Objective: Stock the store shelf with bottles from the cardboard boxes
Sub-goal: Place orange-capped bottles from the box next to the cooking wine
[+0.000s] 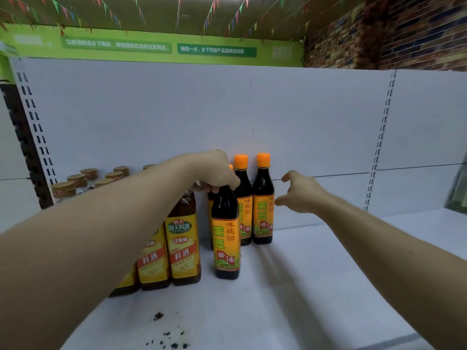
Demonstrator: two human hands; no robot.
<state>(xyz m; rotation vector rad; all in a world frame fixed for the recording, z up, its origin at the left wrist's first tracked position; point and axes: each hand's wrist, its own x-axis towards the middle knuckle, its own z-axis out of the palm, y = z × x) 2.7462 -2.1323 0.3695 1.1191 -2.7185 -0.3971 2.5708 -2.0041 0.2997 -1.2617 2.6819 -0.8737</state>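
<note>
While the left hand [212, 173] curls down over the top of a dark glass bottle with an orange label [225, 238], hiding its cap, that bottle stands upright on the white metal shelf [316, 286], nearest of its kind. Just behind it stand two orange-capped bottles [262, 198] of the same sort, side by side against the back panel, each filled almost black to the neck; a fourth shows only as a sliver at their left. Left of the gripped bottle stands a row of amber plastic bottles with yellow labels [184, 243] holding brown liquid. Far left are clear jars with gold lids [63, 189] – contents too blurred to tell. The right hand [300, 193] holds nothing, fingers loosely spread and bent, its fingertips right by the rightmost bottle's label – contact cannot be told. Dark crumbs [166, 334] lie on the shelf's near edge.
</note>
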